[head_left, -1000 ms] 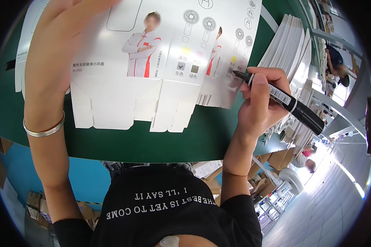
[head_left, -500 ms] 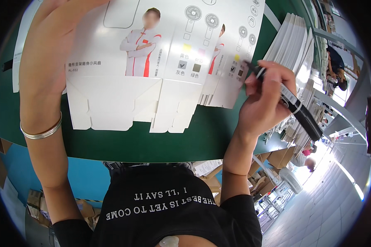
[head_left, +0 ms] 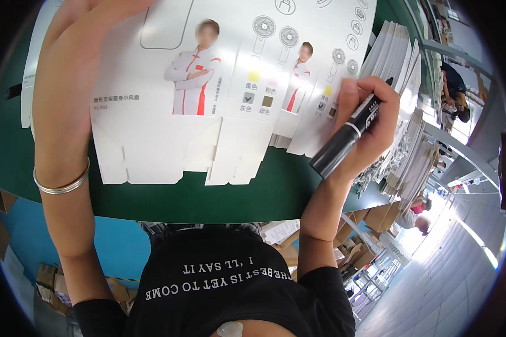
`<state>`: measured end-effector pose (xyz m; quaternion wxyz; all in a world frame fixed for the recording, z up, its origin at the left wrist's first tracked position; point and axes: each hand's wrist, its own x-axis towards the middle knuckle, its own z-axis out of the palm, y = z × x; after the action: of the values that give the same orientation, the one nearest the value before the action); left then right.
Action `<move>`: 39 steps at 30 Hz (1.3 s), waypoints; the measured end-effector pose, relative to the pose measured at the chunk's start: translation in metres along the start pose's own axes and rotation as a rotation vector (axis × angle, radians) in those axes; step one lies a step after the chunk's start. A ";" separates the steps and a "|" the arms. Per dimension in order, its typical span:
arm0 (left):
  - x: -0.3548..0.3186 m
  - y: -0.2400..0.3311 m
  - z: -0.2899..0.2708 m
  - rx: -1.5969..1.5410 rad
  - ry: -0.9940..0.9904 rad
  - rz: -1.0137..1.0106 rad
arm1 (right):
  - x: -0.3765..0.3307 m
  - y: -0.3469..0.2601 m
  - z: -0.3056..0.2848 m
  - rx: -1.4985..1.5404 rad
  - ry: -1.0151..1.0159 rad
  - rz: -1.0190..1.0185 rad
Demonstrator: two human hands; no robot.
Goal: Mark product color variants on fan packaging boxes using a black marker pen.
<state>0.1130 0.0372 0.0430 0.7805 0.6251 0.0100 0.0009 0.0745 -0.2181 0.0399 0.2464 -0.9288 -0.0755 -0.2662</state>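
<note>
Flattened white printed cartons (head_left: 135, 67) lie overlapping in front of me, with fan drawings, a printed figure and small coloured squares. A black tick marks the grey square on the top one and on the carton (head_left: 306, 126) to its right. My left hand (head_left: 70, 62) rests over the upper left of the top carton, its thumb stretched out; the other fingers run past the picture's upper edge. My right hand (head_left: 376, 126) is closed around a black marker (head_left: 346, 143), whose blunt end points down-left. The right thumb and forefinger are at the right-hand carton's edge.
The cartons lie on a green table (head_left: 152, 205) with a curved near edge. Stacks of flat white cartons (head_left: 385, 53) stand at the right, before a metal frame (head_left: 461, 143). Cardboard boxes (head_left: 379, 216) and a white fan (head_left: 395, 247) are beyond the table. Other people are farther right.
The marker has swung round in my right hand, its tip going from up-left to up-right, away from the carton. The cartons have shifted slightly, the right-hand one fanned farther out.
</note>
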 end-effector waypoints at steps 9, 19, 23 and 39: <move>-0.003 0.007 0.012 -0.116 0.069 0.058 | 0.009 -0.031 -0.006 0.410 0.030 0.134; 0.008 0.005 -0.004 -0.077 0.021 -0.001 | 0.006 -0.026 -0.009 0.638 -0.010 0.264; 0.009 0.002 -0.007 0.005 0.020 -0.049 | -0.002 -0.015 -0.015 0.752 0.013 0.391; 0.010 -0.005 -0.004 -0.021 -0.073 0.076 | -0.015 -0.014 -0.010 0.661 -0.089 0.411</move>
<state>0.1232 0.0400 0.0371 0.7862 0.6165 -0.0423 0.0077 0.0532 -0.2109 0.0451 0.5770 -0.8058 0.0197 -0.1320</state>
